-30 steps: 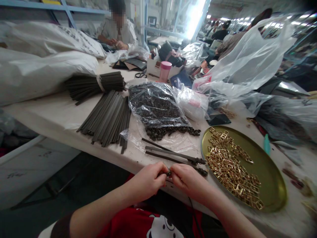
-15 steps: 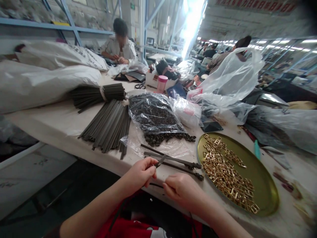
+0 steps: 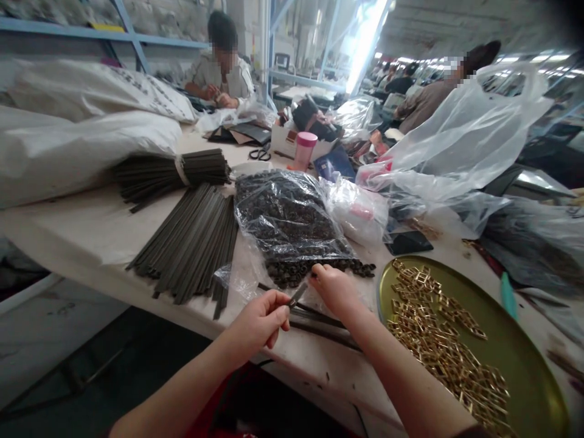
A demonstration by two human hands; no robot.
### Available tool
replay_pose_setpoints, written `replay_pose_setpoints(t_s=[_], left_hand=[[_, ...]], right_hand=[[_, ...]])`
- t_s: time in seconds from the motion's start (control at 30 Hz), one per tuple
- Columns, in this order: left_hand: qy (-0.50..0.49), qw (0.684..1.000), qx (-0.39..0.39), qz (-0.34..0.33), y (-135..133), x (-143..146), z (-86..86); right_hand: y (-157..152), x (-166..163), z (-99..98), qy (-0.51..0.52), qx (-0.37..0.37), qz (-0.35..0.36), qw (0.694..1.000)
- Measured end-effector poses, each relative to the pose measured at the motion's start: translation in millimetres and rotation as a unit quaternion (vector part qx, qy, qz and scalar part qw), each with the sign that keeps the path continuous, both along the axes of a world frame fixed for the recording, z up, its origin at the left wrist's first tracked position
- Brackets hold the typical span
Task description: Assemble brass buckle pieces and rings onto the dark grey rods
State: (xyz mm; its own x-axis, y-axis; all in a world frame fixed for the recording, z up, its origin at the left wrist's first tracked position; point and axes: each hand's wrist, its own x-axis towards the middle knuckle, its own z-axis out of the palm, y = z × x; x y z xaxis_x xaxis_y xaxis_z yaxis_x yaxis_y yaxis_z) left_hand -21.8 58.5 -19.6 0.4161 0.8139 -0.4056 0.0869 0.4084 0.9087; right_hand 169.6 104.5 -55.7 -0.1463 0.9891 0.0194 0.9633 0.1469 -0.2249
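Observation:
My left hand (image 3: 261,319) is closed in a pinch on the end of a thin dark strap (image 3: 297,295) just above the table's front edge. My right hand (image 3: 335,290) reaches forward to a spill of small dark rings (image 3: 319,271) at the mouth of a clear plastic bag (image 3: 287,216), its fingers bent down onto them. What it holds, if anything, is hidden. A few finished straps (image 3: 319,322) lie on the table under my right wrist. A round gold tray (image 3: 515,340) with several gold buckles (image 3: 438,328) sits to the right.
Loose dark straps (image 3: 191,243) and a tied bundle (image 3: 168,170) lie at the left, beside large white sacks (image 3: 82,134). A pink cup (image 3: 305,149), boxes and clear plastic bags (image 3: 456,134) crowd the back. Other people sit at work across and further along the table.
My right hand has left the strap near my left hand and moved forward to the spilled dark rings. My left hand keeps its pinch on the strap. The view shifted slightly.

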Motion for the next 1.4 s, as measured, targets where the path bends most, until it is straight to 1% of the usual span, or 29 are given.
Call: replay_pose_setpoints(t_s=[0.13,0.23,0.33,0.37,0.4,0.43,0.47,0.5,0.53,0.57,0.6,0.63,0.67,0.7,0.83,1.03,1.1,1.23,1.3,1.4], left_hand=[[-0.004,1.0,-0.006,-0.005,2.1,4.2,-5.0],[-0.004,1.0,-0.012,-0.009,-3.7,6.1,-4.0],[-0.004,1.0,-0.014,-0.007,-12.9,4.2,1.3],[-0.008,1.0,-0.011,-0.007,-16.3,3.2,3.8],[-0.013,1.0,-0.008,-0.007,-19.8,2.4,6.4],[-0.022,1.0,-0.003,-0.007,-23.4,2.2,9.0],[-0.031,1.0,0.001,-0.008,-27.1,2.5,11.6],[-0.038,0.999,0.005,-0.011,-31.0,3.5,13.8],[-0.043,0.999,0.008,-0.016,-35.1,4.9,15.7],[-0.043,0.999,0.009,-0.022,-39.3,6.7,17.2],[-0.038,0.999,0.011,-0.028,-43.6,8.4,18.3],[-0.03,0.999,0.014,-0.034,-48.0,10.0,19.2],[-0.018,0.999,0.017,-0.039,-52.2,11.2,20.0],[-0.004,0.999,0.021,-0.044,-56.3,11.9,21.0],[0.04,0.997,0.037,-0.054,-69.6,12.3,28.9],[0.058,0.992,0.07,-0.084,-79.1,13.7,42.2],[0.057,0.991,0.084,-0.087,-79.7,14.4,44.5],[0.071,0.984,0.126,-0.1,-79.1,17.4,47.4],[0.094,0.977,0.166,-0.1,-78.1,20.0,47.6],[0.151,0.954,0.245,-0.083,-75.5,23.3,46.0]], right_hand=[[1.1,-7.9,-8.2,0.021,0.005,-0.025,0.999],[-0.4,-9.4,-7.7,0.06,0.013,-0.049,0.997],[-12.9,-7.6,1.5,0.107,0.023,-0.065,0.992],[-21.1,-6.9,6.5,0.136,0.023,-0.068,0.988],[-31.3,-6.2,12.2,0.196,0.011,-0.07,0.978],[-43.0,-5.9,18.1,0.278,-0.013,-0.07,0.958],[-55.7,-6.0,24.1,0.405,-0.054,-0.073,0.91],[-68.6,-6.6,29.9,0.527,-0.1,-0.075,0.84],[-81.2,-7.6,35.0,0.628,-0.136,-0.082,0.762],[-92.7,-9.0,39.3,0.7,-0.16,-0.092,0.69],[-102.9,-10.5,42.5,0.738,-0.168,-0.103,0.645],[-111.6,-12.1,44.6,0.759,-0.164,-0.115,0.619],[-118.7,-13.5,45.7,0.769,-0.156,-0.122,0.608],[-124.5,-14.6,45.8,0.772,-0.148,-0.125,0.606],[-139.4,-14.9,41.9,0.772,-0.115,-0.122,0.613],[-149.9,-8.9,42.4,0.783,-0.109,-0.118,0.6],[-150.4,-7.4,44.0,0.795,-0.108,-0.126,0.584],[-148.3,-6.8,46.4,0.832,-0.116,-0.149,0.522],[-147.2,-8.3,47.0,0.845,-0.126,-0.155,0.496],[-146.4,-12.2,46.4,0.855,-0.137,-0.167,0.472]])
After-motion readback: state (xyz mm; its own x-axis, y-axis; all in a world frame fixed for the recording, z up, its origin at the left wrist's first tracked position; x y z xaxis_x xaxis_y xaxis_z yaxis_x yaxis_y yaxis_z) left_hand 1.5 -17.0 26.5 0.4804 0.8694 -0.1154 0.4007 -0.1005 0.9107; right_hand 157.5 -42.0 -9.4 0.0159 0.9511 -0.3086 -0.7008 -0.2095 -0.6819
